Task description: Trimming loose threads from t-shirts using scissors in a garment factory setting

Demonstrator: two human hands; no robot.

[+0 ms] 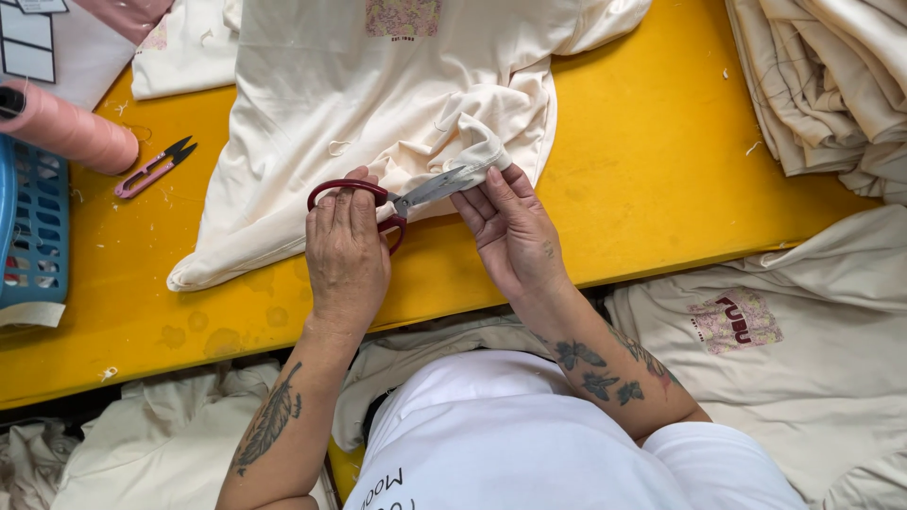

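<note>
Two bare hands work a cream garment [378,104] spread on a yellow bench [652,179]: the left hand [345,255] is closed through the red handles of a pair of scissors [402,198], while the right hand [510,227] pinches a bunched fold of the fabric [477,151] at the narrowly parted blades. With the cloth gathered in layers, the blades could likely catch a ply beneath the fold and nick the garment, and the right fingertips sit close enough to the edges to risk a cut. What the blade tips meet is hidden inside the fold, and whether a thread or label is there cannot be made out. A pink thread snipper [154,167], a pink thread cone [66,127] and a blue basket [33,236] lie at the left, partly cut off.
</note>
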